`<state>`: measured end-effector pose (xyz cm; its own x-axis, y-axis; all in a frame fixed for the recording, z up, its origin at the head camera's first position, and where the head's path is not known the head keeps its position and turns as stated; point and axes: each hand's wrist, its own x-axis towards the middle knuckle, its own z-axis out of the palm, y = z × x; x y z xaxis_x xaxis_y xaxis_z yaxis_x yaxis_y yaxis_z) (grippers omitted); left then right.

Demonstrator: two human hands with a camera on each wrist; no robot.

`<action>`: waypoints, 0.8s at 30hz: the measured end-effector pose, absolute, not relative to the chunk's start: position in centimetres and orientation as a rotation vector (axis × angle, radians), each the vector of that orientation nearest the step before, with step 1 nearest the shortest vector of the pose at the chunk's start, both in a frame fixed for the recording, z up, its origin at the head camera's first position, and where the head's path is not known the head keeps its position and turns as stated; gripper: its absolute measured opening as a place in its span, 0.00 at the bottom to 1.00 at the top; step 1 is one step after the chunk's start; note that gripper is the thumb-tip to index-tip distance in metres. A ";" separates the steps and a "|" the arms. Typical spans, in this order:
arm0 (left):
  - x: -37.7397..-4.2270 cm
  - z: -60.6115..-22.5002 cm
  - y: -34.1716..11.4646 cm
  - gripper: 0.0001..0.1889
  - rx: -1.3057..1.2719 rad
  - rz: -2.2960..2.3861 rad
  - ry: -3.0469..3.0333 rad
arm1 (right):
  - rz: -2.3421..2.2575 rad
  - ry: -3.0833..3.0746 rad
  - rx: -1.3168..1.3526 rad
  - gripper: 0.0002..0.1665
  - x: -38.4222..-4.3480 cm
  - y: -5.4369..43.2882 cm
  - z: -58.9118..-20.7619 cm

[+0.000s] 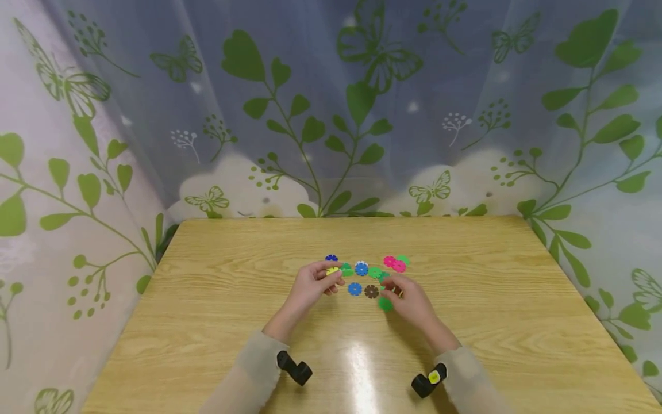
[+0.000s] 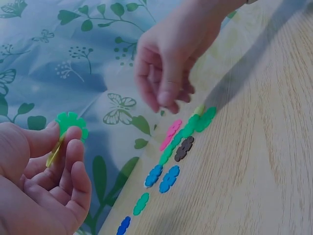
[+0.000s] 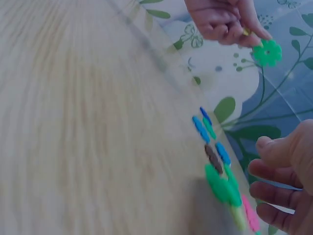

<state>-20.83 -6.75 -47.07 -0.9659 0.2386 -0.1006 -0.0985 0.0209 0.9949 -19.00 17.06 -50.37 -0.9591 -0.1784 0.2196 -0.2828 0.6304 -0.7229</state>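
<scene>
My left hand (image 1: 312, 283) pinches a green notched plastic disc (image 2: 72, 122) with a yellow disc (image 2: 56, 152) set at an angle to it; they appear joined, raised above the table. The thumb and index finger grip them. My right hand (image 1: 411, 299) hovers over the right end of the loose discs, its fingers loosely bent and nothing between them in the wrist views. Below it lie green discs (image 3: 222, 186), partly hidden in the head view. Between the hands are a brown disc (image 1: 371, 291), a blue disc (image 1: 354, 289) and another blue disc (image 1: 361, 269) overlapping a white one.
Pink discs (image 1: 399, 266) lie past the right hand, with a green one behind. A dark blue disc (image 1: 331, 258) sits beyond the left hand. The wooden table (image 1: 233, 253) meets a leaf-patterned curtain (image 1: 320, 144) at its far edge. Each wrist wears a black camera.
</scene>
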 end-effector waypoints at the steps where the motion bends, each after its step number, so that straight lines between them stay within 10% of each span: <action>1: -20.8 -47.1 -6.8 0.17 0.143 2.035 2.061 | 1.223 -2.740 0.385 0.08 -18.9 17.3 -50.5; 24: -19.1 -44.1 -6.6 0.17 0.162 2.008 2.067 | 0.887 -3.011 0.222 0.20 -17.7 18.0 -52.2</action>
<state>-19.12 -6.64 -44.13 -0.9613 0.2551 -0.1041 -0.0967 0.0414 0.9945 -17.73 17.97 -52.18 -0.9901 -0.1363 0.0350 -0.1335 0.8310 -0.5400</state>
